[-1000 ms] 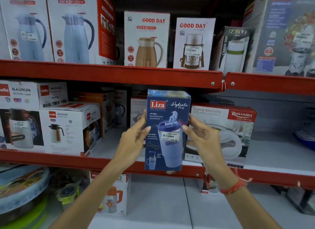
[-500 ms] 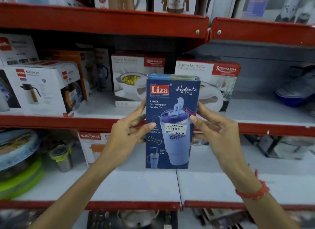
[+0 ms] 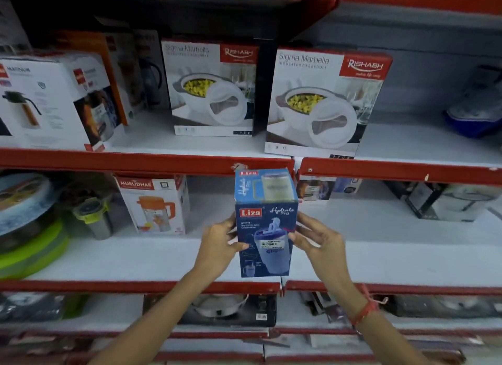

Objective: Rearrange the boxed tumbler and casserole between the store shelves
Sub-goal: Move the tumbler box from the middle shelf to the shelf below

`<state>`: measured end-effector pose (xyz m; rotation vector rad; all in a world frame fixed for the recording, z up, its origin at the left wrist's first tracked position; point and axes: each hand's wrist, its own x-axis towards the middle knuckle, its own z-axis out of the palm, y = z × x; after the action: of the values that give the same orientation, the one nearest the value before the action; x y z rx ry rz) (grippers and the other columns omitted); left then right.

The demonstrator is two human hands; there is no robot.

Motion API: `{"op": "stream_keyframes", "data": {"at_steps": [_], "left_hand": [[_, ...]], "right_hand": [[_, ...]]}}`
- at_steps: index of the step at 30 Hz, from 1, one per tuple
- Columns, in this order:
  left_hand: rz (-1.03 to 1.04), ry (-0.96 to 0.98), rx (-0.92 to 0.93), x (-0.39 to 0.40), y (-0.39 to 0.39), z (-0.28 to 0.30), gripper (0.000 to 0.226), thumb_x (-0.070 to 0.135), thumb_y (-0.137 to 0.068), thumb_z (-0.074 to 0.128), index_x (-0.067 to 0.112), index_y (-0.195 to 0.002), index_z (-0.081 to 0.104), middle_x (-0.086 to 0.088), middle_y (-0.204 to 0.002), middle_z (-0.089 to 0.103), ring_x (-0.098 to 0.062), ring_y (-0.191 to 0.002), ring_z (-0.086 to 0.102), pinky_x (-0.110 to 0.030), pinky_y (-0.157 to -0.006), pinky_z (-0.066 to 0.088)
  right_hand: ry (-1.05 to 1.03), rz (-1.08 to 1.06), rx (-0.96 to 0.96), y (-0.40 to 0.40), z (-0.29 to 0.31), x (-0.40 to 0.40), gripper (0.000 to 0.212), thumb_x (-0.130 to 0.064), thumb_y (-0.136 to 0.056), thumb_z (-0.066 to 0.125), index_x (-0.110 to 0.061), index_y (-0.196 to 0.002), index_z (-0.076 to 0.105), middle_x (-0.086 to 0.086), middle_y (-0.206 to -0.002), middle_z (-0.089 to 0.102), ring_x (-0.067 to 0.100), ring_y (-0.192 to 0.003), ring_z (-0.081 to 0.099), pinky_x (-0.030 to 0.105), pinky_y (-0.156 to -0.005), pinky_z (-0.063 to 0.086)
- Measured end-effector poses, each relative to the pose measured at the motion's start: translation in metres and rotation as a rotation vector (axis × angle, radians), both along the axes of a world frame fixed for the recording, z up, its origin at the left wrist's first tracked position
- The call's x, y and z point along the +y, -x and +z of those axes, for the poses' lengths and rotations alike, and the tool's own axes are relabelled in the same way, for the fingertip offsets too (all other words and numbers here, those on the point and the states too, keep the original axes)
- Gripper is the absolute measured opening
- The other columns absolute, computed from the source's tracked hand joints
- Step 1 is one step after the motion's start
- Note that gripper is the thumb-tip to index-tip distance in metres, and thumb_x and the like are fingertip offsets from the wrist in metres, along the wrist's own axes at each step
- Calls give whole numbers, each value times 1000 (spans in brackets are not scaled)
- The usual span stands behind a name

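The blue Liza tumbler box stands upright between my two hands, in front of the lower white shelf. My left hand grips its left side and my right hand its right side. On the shelf above stand two white-and-red Rishabh casserole boxes, one at the middle and a nearer one to its right. Whether the tumbler box rests on the lower shelf or hangs just above it, I cannot tell.
A Murlidhar jug box and a steel container with a green lid stand at the lower shelf's left, by stacked round dishes. White flask boxes fill the upper shelf's left. Red shelf edges run across.
Both hands have carried the tumbler box down from the casserole shelf level to the shelf below. The view has tilted downward with it.
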<state>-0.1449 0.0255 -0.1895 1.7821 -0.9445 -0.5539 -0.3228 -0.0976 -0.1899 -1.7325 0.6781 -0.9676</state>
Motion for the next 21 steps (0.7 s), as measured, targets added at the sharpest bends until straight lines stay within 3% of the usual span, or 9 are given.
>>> {"op": "stream_keyframes", "data": {"at_steps": [2,4,6,9,11,14,18,19,21], "left_hand": [[27,-4,-16,-8,3,-14,57,-9,-76,72,10,-127,57,0,-115,70,-20,-101,68,-46,-92,56],[47,-14,-45,-17,4,-26,59,-8,-77,71,10,-130,54,-7,-122,69,-27,-107,67,-49,-92,56],[58,-25,-79,-25,6,-36,62,-7,-78,70,12,-133,51,-11,-123,68,-28,-108,67,-50,-90,57],[76,-52,-119,-34,10,-51,61,-2,-81,69,12,-136,48,-13,-122,68,-27,-110,66,-50,-87,58],[95,-68,-127,-37,12,-61,60,0,-82,69,11,-137,46,-14,-122,68,-27,-110,66,-47,-87,58],[148,-87,-139,-39,16,-74,59,3,-84,68,10,-138,45,-15,-120,69,-27,-109,66,-43,-88,56],[184,-122,-138,-43,15,-76,59,9,-85,67,10,-139,44,-16,-122,68,-30,-112,65,-46,-89,56],[174,-132,-134,-44,14,-74,60,9,-85,68,10,-139,44,-16,-123,67,-30,-112,65,-47,-90,56],[144,-157,-116,-45,11,-67,61,8,-83,70,10,-139,44,-16,-126,66,-29,-114,64,-46,-90,56]], "right_hand": [[-15,-30,32,-3,-16,-5,50,-2,-82,72,-45,-106,65,-37,-97,70,-1,-98,70,19,-82,58],[-34,-68,57,-7,-31,-12,49,0,-82,72,-44,-103,65,-31,-96,73,-3,-93,70,19,-81,58],[-59,-108,70,-11,-45,-20,45,3,-81,71,-37,-101,65,-17,-100,74,1,-90,72,22,-81,59],[-98,-148,97,-18,-66,-29,36,7,-81,70,-19,-105,66,1,-104,72,22,-94,72,19,-78,59],[-138,-168,123,-21,-77,-33,33,10,-81,68,-7,-108,66,9,-108,72,30,-96,71,31,-83,60],[-144,-188,174,-24,-89,-33,30,11,-80,69,-5,-105,66,8,-103,73,26,-92,71,35,-84,59],[-78,-186,255,-29,-91,-38,26,5,-81,71,-6,-105,67,8,-105,74,16,-87,69,7,-73,54],[-68,-177,274,-30,-88,-41,27,4,-82,70,-4,-107,67,10,-107,74,17,-88,69,7,-73,53],[-40,-144,321,-30,-79,-46,29,6,-83,68,-2,-111,67,13,-112,73,22,-92,70,21,-80,56]]}}
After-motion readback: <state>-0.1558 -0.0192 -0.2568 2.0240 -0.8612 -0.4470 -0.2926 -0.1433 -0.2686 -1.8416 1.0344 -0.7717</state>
